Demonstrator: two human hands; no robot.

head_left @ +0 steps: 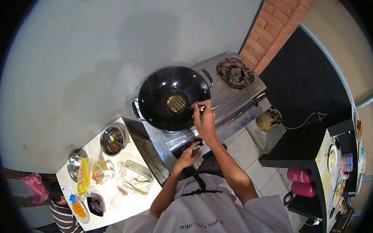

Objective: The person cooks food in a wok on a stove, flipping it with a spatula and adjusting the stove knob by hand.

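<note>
slotted spatula [178,104]: head located inside the black wok [154,109], against a small yellowish piece [170,99]. right hand [205,120]: closed around the spatula handle. left hand [188,156]: fingers at the front knob [198,142] of the stove [227,111]; whether they grip it cannot be told. wok: seated on the stove's left side, beside the right burner [236,74].

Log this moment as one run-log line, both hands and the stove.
right hand: gripping spatula | spatula head: inside wok | left hand: at stove front, by knob | wok: on stove | exposed burner: no pan
</note>
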